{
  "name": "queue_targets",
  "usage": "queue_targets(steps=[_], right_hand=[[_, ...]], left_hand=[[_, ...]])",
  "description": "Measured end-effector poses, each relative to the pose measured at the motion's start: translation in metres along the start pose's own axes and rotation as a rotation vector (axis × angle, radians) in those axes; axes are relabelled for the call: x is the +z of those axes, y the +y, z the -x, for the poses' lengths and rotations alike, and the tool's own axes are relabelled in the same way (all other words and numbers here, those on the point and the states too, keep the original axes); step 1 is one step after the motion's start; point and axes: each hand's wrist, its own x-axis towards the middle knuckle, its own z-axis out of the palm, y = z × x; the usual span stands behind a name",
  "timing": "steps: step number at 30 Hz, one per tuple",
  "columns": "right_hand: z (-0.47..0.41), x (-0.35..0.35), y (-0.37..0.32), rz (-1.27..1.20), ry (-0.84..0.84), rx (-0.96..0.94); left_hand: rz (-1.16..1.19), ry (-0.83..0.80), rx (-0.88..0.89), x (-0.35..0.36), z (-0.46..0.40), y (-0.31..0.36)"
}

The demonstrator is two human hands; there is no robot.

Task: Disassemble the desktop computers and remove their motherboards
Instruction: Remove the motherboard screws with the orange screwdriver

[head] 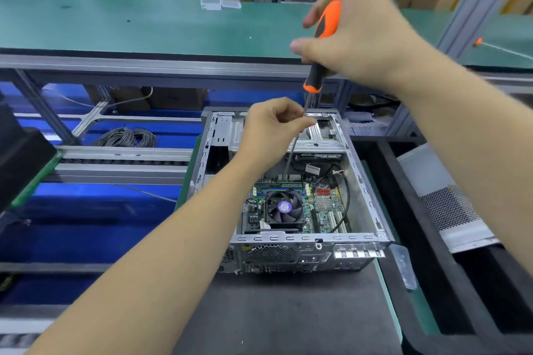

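An open desktop case (363, 181) lies on a dark mat, its side panel off. Inside sits the green motherboard (326, 207) with a black CPU fan (284, 207) and a black cable looping at the right. My right hand (354, 29) grips the orange-and-black handle of a long screwdriver (320, 43) held nearly upright above the case. My left hand (274, 130) pinches the thin metal shaft partway down. The tip reaches down toward the motherboard's far edge, near the memory slots.
A removed perforated side panel (444, 199) lies in a black tray at the right. A green bench (144, 26) with a clear plastic box (220, 4) runs across the back. Another screwdriver (501, 47) rests at far right. Coiled cable (127, 137) lies on a lower shelf at the left.
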Motion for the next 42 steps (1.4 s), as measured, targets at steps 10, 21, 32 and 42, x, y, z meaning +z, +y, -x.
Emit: queue_targets(steps=[10, 21, 32, 42], right_hand=[[0.038, -0.025, 0.051, 0.043, -0.121, 0.110], [0.038, -0.013, 0.063, 0.032, -0.098, 0.079], [0.035, -0.013, 0.069, 0.010, -0.116, 0.090], [0.022, -0.022, 0.067, 0.260, -0.185, 0.068]], left_hand=[[-0.019, -0.087, -0.065, 0.055, 0.016, -0.014], [-0.035, -0.077, -0.115, 0.060, 0.016, -0.019], [-0.048, -0.082, -0.103, 0.059, 0.014, -0.024], [-0.076, -0.091, -0.074, 0.057, 0.009, -0.028]])
